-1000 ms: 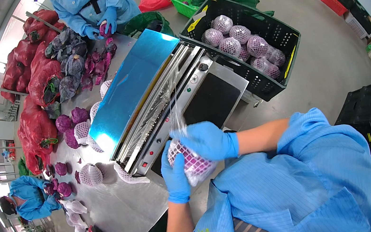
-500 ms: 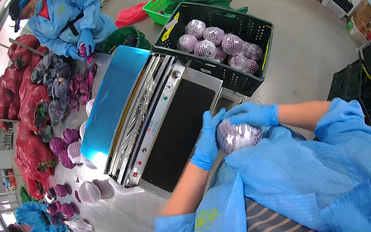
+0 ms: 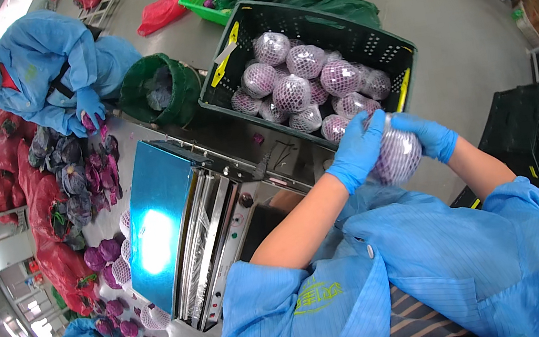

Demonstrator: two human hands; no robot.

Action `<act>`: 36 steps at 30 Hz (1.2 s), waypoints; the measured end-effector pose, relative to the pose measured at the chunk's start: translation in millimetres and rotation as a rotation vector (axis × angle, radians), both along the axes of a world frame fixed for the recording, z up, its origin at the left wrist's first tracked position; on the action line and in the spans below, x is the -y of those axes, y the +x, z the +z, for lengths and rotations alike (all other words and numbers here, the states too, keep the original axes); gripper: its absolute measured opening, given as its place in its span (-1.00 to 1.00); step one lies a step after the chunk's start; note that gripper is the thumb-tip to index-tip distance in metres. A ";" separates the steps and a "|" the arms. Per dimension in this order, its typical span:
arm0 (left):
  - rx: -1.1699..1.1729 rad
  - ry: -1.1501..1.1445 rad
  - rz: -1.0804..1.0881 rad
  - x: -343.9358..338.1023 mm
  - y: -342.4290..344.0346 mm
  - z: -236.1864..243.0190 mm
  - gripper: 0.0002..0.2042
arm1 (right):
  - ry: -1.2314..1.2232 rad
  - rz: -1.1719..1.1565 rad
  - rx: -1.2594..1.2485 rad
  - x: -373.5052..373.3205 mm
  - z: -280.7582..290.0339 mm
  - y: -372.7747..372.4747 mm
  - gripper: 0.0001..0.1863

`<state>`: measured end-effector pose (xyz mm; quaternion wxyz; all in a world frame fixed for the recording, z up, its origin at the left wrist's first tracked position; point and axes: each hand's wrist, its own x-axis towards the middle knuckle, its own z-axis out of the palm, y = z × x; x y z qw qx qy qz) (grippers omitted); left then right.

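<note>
Clasped from either side, a round purple cabbage (image 3: 398,155) in white foam netting and glossy clear film sits between the person's two hands, which are clamped on it. The left hand (image 3: 359,151), in a thin blue glove, presses its left side, fingers reaching upward; the right hand (image 3: 429,133), gloved alike, grips its upper right, its fingers aimed up and to the left. Both forearms are bare below the blue sleeves, the left slanting up to the right, the right slanting up to the left.

Just beyond the hands stands a perforated black plastic crate (image 3: 361,38) holding several film-wrapped, netted cabbages (image 3: 292,94). To the left of the left forearm is a metal wrapping machine with a shiny blue cover (image 3: 157,230). Past it, bare purple cabbages (image 3: 109,249) lie near red mesh sacks (image 3: 61,269). Beside a round green bin (image 3: 133,95), a co-worker in a blue smock (image 3: 47,59) bends over leafy purple produce.
</note>
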<state>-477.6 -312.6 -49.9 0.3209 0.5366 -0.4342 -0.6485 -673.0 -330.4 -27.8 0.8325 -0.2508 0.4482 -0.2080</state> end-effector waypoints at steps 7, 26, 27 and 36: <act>-0.155 -0.059 0.087 -6.1 53.8 57.9 -0.65 | 0.348 -0.174 0.399 96.7 -175.3 38.1 -0.32; 1.481 0.367 1.211 -537.4 442.1 128.0 0.11 | -0.715 0.297 -0.959 126.6 -308.7 32.5 -0.14; 1.584 0.463 1.104 -541.4 461.6 134.3 0.22 | -0.644 0.355 -0.818 126.5 -271.0 43.4 -0.24; 1.593 0.538 0.707 -555.5 678.5 35.1 0.48 | -0.874 0.556 -1.143 50.9 -58.8 54.9 -0.64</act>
